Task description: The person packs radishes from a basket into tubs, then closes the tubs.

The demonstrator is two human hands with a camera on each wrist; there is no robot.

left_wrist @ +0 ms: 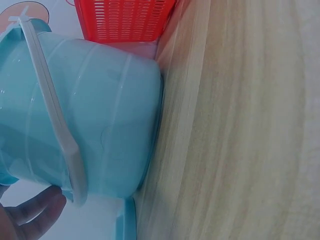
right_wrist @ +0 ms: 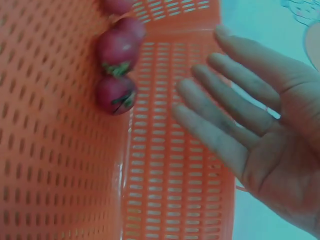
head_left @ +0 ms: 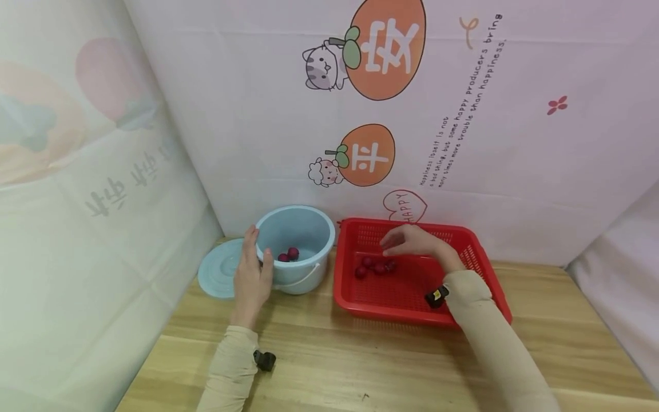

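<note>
A light blue bucket [head_left: 304,277] stands upright with two dark red round fruits [head_left: 293,253] visible inside. My left hand [head_left: 252,280] is at its left side, fingers extended; in the left wrist view the fingertips [left_wrist: 52,195] touch or nearly touch the bucket [left_wrist: 107,110] by the handle joint. To the right, a red basket [head_left: 412,315] holds several dark red fruits [head_left: 380,268] toward its left. My right hand [head_left: 412,240] hovers over the basket, holding nothing. In the right wrist view its fingers are spread beside the fruits [right_wrist: 117,50], apart from them.
A round light blue lid [head_left: 221,269] lies left of the bucket, partly behind my left hand. The wooden table [head_left: 329,366] extends in front. A printed white cloth [head_left: 257,114] hangs behind, and more cloth hangs at both sides.
</note>
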